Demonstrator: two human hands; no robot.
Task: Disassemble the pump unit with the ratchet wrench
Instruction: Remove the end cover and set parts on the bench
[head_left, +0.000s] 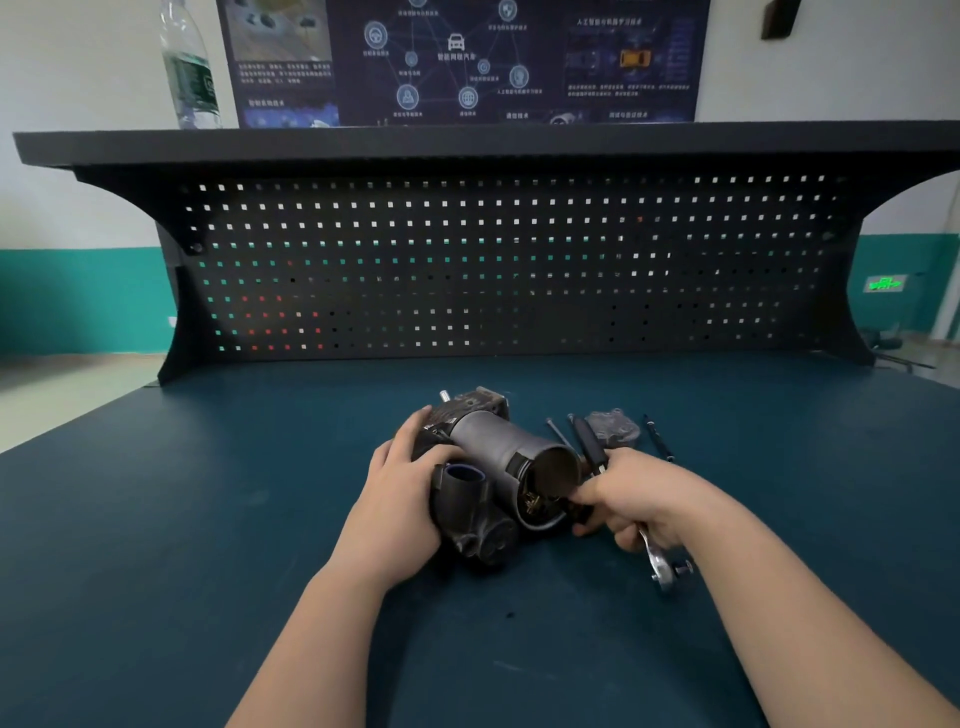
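The dark metal pump unit lies on its side in the middle of the blue workbench, its grey cylinder's open end facing me with brass parts showing inside. My left hand grips the pump's left side. My right hand holds the ratchet wrench by its shaft, the silver ratchet head pointing toward me and the black handle sticking out behind the hand. The thumb and forefinger of that hand reach to the cylinder's open rim; what they touch there is unclear.
A removed grey cover plate and several long loose bolts lie just behind my right hand. A black pegboard with a shelf closes the back of the bench. A water bottle stands on the shelf at left.
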